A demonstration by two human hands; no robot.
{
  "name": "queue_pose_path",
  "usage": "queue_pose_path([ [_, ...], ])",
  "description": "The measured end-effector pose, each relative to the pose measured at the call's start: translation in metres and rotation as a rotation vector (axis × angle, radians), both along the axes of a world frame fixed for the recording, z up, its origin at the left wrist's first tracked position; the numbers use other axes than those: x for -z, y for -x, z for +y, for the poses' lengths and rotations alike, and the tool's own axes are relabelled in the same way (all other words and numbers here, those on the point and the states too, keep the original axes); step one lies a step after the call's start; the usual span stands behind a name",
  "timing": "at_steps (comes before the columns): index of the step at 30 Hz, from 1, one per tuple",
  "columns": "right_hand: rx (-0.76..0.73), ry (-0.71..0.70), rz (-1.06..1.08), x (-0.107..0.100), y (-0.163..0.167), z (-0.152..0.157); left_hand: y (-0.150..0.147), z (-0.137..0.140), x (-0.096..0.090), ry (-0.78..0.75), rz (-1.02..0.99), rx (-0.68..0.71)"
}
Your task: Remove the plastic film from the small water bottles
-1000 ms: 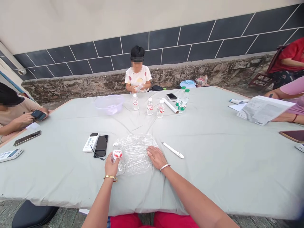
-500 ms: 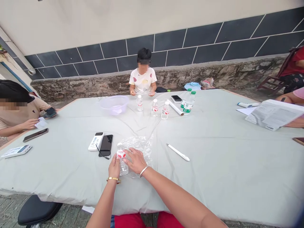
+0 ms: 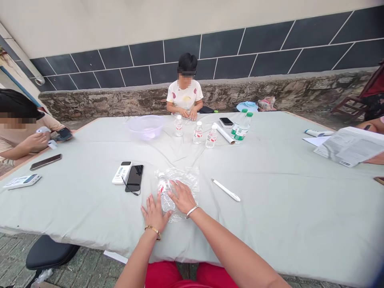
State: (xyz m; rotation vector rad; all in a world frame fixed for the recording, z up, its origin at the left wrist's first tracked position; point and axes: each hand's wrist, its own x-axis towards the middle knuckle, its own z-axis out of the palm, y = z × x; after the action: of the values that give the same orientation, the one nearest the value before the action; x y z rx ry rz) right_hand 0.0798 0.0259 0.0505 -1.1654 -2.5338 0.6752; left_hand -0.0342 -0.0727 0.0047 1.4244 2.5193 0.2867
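Note:
A small clear water bottle [image 3: 167,199] with a white cap and a red-and-white label is on a crumpled clear plastic bag [image 3: 190,176]. Whether the bottle stands or lies flat I cannot tell. My left hand [image 3: 154,214] is spread on the tablecloth at the bottle's lower left, its fingers apart. At the bottle's right side is my right hand [image 3: 183,197], fingers stretched out over the bag, thumb and fingertips close to the label. Neither hand is wrapped round the bottle.
Left of the bottle lie a black phone [image 3: 134,178] and a white power bank [image 3: 122,173]; a white pen [image 3: 226,190] lies to the right. Farther back are a purple basin [image 3: 146,128], several bottles [image 3: 211,138] and a paper roll [image 3: 225,135]. People sit around the table.
My left hand has let go of the bottle and spread flat on the table. The bottle now leans more to the left at its top. The person opposite has brought their hands together.

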Motion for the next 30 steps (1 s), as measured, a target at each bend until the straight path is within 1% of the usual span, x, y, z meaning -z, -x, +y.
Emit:
queue_pose_path([
  [1,-0.006,-0.007,-0.011,-0.004,0.007,-0.001,0.002,-0.001,-0.002,0.026,0.016,0.005],
  [3,-0.042,0.033,-0.083,-0.009,0.017,-0.002,0.010,-0.005,-0.004,0.074,0.027,0.043],
  [6,-0.045,0.088,-0.161,-0.009,0.013,0.002,0.026,-0.013,-0.006,0.093,0.023,0.113],
  [8,0.030,0.066,-0.141,-0.005,0.000,0.006,0.035,-0.019,-0.007,0.028,0.021,0.088],
  [11,0.159,0.025,-0.082,-0.003,-0.015,0.009,0.045,-0.021,-0.008,-0.102,-0.019,-0.032],
  [14,0.180,0.020,-0.039,-0.007,-0.009,0.009,0.051,-0.009,-0.015,-0.219,-0.159,-0.160],
  [16,0.190,0.020,-0.085,-0.011,0.002,0.009,0.052,0.007,-0.022,-0.272,-0.242,-0.228],
  [17,0.206,0.024,-0.128,-0.012,0.007,0.011,0.051,0.016,-0.026,-0.262,-0.252,-0.227],
  [18,0.229,0.034,-0.175,-0.012,0.010,0.013,0.050,0.026,-0.030,-0.218,-0.242,-0.191],
  [19,0.251,0.054,-0.215,-0.012,0.012,0.017,0.048,0.035,-0.032,-0.141,-0.218,-0.119],
  [21,0.280,0.134,-0.260,-0.012,0.009,0.027,0.046,0.050,-0.034,0.041,-0.164,0.054],
  [22,0.289,0.190,-0.257,-0.012,0.005,0.033,0.046,0.054,-0.034,0.108,-0.145,0.119],
  [24,0.304,0.323,-0.161,-0.012,-0.007,0.045,0.050,0.058,-0.034,0.166,-0.111,0.173],
  [26,0.324,0.527,0.063,-0.012,-0.021,0.053,0.060,0.053,-0.035,0.175,-0.071,0.164],
  [28,0.331,0.777,0.353,-0.010,-0.036,0.059,0.074,0.040,-0.041,0.205,-0.029,0.161],
  [29,0.329,0.877,0.495,-0.009,-0.042,0.062,0.082,0.032,-0.045,0.225,-0.010,0.162],
  [30,0.325,0.935,0.622,-0.006,-0.047,0.065,0.088,0.023,-0.050,0.243,0.011,0.164],
])
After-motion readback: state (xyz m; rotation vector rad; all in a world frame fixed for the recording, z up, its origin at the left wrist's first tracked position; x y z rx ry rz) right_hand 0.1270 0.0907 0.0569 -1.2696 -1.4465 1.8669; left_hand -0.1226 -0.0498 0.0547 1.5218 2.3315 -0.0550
